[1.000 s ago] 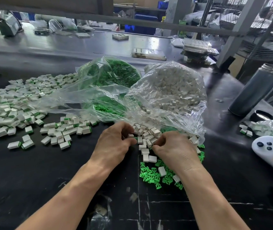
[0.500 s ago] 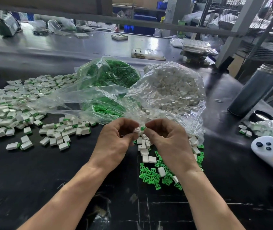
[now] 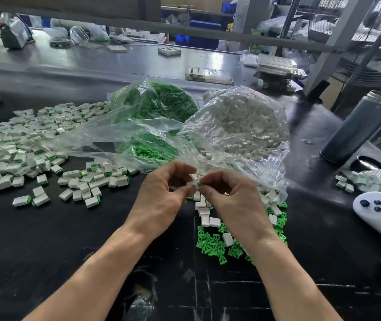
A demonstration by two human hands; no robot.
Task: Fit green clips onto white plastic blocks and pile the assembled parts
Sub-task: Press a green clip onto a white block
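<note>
clip (image 3: 200, 183) meets block (image 3: 193, 183) at frame centre: right hand (image 3: 235, 202) pinches the clip, left hand (image 3: 161, 200) pinches the block. fitting step under way; next, likely press home, then toss to the pile (image 3: 22, 144) at 9 o'clock.

No readable text, labels, brands or numbers anywhere, signs in the background too blurred

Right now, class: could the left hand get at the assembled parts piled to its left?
Probably yes. The pile of assembled parts lies on open table just left of the left hand, unblocked, but that hand is pinching a white block.
</note>
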